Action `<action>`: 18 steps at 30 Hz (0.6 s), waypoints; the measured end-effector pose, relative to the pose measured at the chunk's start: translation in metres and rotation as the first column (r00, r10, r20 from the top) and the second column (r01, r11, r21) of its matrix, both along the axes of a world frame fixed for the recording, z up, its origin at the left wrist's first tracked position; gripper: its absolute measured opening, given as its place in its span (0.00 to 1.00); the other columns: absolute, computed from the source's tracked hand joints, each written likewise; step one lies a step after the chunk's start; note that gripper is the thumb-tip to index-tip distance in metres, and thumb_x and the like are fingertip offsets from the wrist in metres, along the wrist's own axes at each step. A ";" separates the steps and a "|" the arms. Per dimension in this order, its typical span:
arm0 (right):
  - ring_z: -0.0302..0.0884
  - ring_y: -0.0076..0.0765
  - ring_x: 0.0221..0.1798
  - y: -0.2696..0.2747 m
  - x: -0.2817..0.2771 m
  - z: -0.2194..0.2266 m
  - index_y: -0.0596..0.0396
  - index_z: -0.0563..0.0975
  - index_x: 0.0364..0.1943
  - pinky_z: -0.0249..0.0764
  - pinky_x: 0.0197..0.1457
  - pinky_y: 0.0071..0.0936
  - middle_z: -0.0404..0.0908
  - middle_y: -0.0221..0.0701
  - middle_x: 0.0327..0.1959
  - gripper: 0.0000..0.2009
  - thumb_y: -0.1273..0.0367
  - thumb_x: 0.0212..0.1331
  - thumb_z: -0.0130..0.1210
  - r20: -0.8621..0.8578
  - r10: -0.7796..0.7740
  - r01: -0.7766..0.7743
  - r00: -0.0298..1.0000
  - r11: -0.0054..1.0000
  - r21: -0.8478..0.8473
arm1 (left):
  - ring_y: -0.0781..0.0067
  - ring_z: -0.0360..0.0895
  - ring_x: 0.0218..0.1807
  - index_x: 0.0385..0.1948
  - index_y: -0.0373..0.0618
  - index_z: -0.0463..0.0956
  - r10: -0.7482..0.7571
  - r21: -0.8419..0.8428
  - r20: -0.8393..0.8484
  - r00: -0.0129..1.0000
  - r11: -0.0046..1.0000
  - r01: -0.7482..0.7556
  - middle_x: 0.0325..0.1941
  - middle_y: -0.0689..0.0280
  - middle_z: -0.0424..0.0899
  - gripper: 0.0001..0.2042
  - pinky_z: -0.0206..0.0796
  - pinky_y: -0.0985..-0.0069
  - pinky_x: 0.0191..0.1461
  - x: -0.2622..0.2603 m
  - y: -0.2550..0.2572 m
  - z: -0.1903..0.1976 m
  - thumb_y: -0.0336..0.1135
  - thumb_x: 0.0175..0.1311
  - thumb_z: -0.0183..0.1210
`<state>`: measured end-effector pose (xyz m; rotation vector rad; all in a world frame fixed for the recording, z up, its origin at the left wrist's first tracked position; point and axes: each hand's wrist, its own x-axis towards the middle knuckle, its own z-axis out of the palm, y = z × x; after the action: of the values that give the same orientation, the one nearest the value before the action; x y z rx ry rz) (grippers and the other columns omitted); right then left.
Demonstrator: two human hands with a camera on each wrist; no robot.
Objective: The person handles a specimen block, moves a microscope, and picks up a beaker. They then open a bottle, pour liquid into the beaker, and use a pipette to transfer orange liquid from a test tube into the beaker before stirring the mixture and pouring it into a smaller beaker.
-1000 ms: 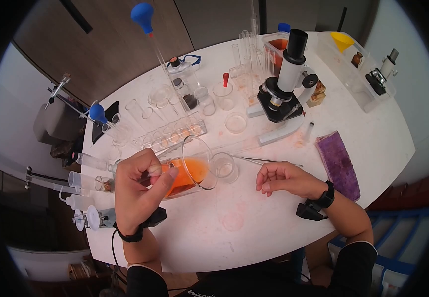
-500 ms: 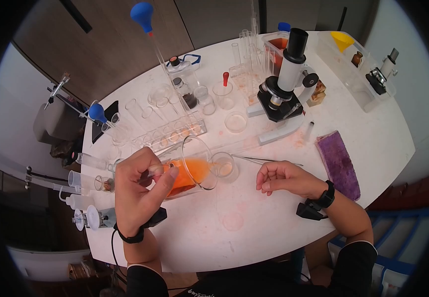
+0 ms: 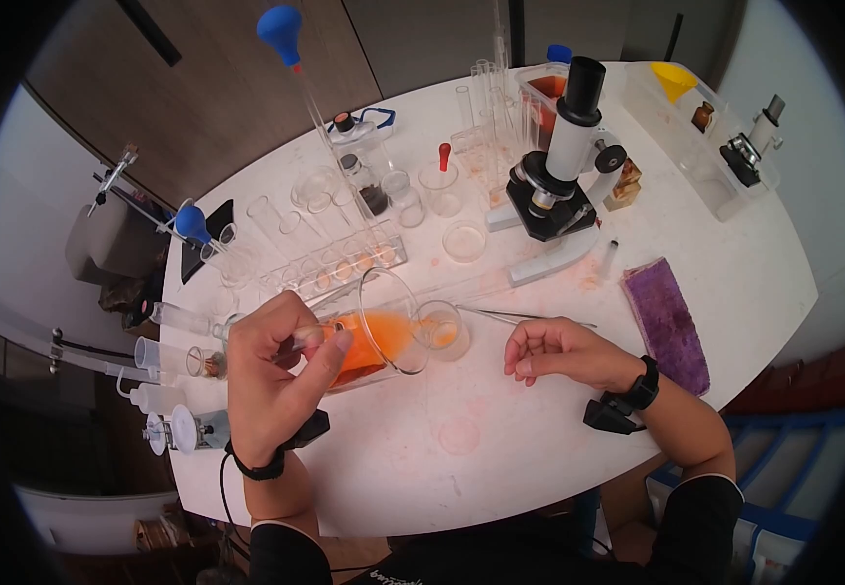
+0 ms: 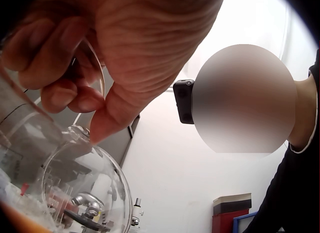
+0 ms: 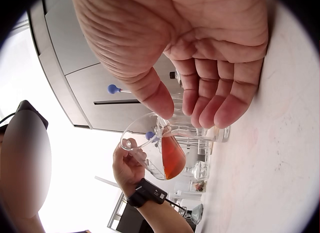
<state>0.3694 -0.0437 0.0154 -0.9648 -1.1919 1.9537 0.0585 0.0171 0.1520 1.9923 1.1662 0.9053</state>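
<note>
A glass beaker of orange liquid [image 3: 359, 353] is tilted to the right, its rim over a small glass beaker [image 3: 445, 336] on the table. My left hand [image 3: 276, 375] grips the large beaker's handle; in the left wrist view the thumb and curled fingers of the left hand [image 4: 115, 57] pinch it beside the round rim. Some orange shows within the small beaker. My right hand [image 3: 569, 353] rests on the table right of the small beaker, holding nothing, fingers loosely curled. In the right wrist view reddish liquid [image 5: 172, 158] slants inside the large beaker, beyond the right hand [image 5: 200, 57].
Behind the beakers are a rack of tubes [image 3: 384, 255], a glass dish [image 3: 464, 242] and a microscope [image 3: 564, 166]. Metal tweezers [image 3: 530, 317] lie behind the right hand, a purple block [image 3: 666, 327] to its right. Bottles and flasks line the left side.
The orange liquid has spread toward the large beaker's rim, and orange has appeared in the small beaker. Both hands have stayed nearly in place.
</note>
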 end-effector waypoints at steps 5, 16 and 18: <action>0.77 0.20 0.43 0.000 0.000 0.001 0.57 0.76 0.44 0.75 0.47 0.22 0.80 0.28 0.41 0.08 0.71 0.63 0.58 0.004 -0.005 0.005 1.000 1.000 -0.004 | 0.88 0.59 0.23 0.17 0.41 0.65 -0.007 0.020 -0.024 1.000 1.000 0.007 0.21 0.72 0.68 0.15 0.48 0.86 0.24 0.000 0.000 0.000 0.27 0.55 0.65; 0.77 0.20 0.43 0.000 0.000 0.000 0.57 0.76 0.44 0.75 0.47 0.22 0.80 0.28 0.40 0.09 0.71 0.63 0.58 0.003 -0.007 0.007 1.000 1.000 -0.011 | 0.88 0.60 0.23 0.17 0.41 0.66 -0.021 0.035 -0.026 0.999 0.999 0.022 0.21 0.71 0.68 0.15 0.49 0.86 0.24 0.000 -0.001 0.001 0.27 0.56 0.65; 0.77 0.20 0.43 0.000 0.000 0.000 0.57 0.76 0.44 0.75 0.47 0.22 0.80 0.28 0.40 0.09 0.71 0.63 0.58 0.005 -0.008 0.008 1.000 1.000 -0.011 | 0.88 0.60 0.23 0.17 0.41 0.66 -0.019 0.034 -0.028 0.999 0.999 0.020 0.21 0.72 0.68 0.14 0.49 0.86 0.24 0.000 -0.001 0.001 0.27 0.56 0.65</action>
<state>0.3690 -0.0440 0.0156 -0.9785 -1.1793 1.9544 0.0588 0.0157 0.1533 2.0466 1.1511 0.8962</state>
